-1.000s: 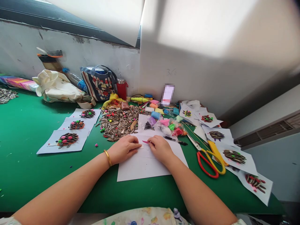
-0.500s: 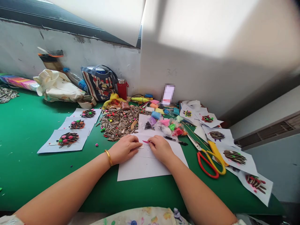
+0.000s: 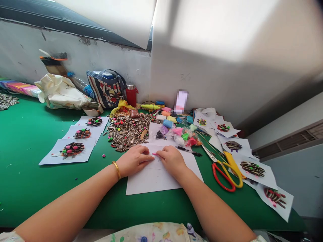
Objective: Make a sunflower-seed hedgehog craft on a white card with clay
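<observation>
Both my hands rest on a white sheet of paper (image 3: 156,178) lying on the green table (image 3: 30,174). My left hand (image 3: 133,159), with a gold bangle at the wrist, has its fingers curled together and presses on the sheet. My right hand (image 3: 171,159) is closed in a pinch on a small pink piece (image 3: 154,154), probably clay, held at the sheet between the two hands. A faint pencil drawing shows on the paper by my fingertips.
A heap of sunflower seeds (image 3: 127,131) lies beyond the sheet. Finished seed pictures (image 3: 72,149) lie left, more pictures (image 3: 252,168) right. Red and yellow scissors (image 3: 227,171), a black pen (image 3: 188,151), bags of coloured clay (image 3: 185,137), a patterned bag (image 3: 107,89) and a red flask (image 3: 131,95) are nearby.
My right hand has slid slightly left toward my left hand, bringing the pink piece closer to it. Otherwise nothing has moved.
</observation>
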Motion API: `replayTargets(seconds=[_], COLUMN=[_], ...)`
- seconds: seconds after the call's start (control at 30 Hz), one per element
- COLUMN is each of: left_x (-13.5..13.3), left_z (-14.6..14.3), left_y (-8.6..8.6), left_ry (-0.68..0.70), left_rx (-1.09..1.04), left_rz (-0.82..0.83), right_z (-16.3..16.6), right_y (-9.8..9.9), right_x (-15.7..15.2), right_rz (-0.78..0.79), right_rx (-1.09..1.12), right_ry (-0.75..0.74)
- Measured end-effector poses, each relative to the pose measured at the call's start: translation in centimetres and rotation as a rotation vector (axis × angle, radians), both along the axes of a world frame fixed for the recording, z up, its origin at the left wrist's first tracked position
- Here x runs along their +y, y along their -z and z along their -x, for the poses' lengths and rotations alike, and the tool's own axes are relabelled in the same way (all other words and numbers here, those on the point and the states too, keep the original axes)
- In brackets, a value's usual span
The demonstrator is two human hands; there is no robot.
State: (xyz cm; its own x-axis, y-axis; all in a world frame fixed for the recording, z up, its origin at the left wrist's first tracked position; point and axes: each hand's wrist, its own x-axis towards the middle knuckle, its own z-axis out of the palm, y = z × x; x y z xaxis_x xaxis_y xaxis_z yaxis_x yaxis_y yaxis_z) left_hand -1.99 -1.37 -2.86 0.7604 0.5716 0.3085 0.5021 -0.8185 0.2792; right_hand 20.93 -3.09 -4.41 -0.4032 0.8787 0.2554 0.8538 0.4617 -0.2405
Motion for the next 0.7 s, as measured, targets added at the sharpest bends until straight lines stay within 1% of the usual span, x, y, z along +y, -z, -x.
replayTargets(seconds=[0.13, 0.23, 0.43, 0.7], left_x=[0.00, 0.00, -0.01, -0.03], left_z=[-0.06, -0.06, -0.10, 0.05], left_y=[-0.11, -0.14, -0.17, -0.11], left_ry=[-0.005, -0.004, -0.010, -0.002], left_rx=[0.007, 0.004, 0.010, 0.012], left_rz=[0.012, 0.018, 0.025, 0.035], right_z=[0.23, 0.37, 0.40, 0.20], right_y=[-0.64, -0.82, -0.68, -0.27], right_x=[-0.28, -0.34, -0.28, -0.42], right_rz=[-0.014, -0.007, 0.015, 0.086], right_rx=[-0.058, -0.058, -0.020, 0.087], right_ry=[-0.029, -0.008, -0.020, 0.030])
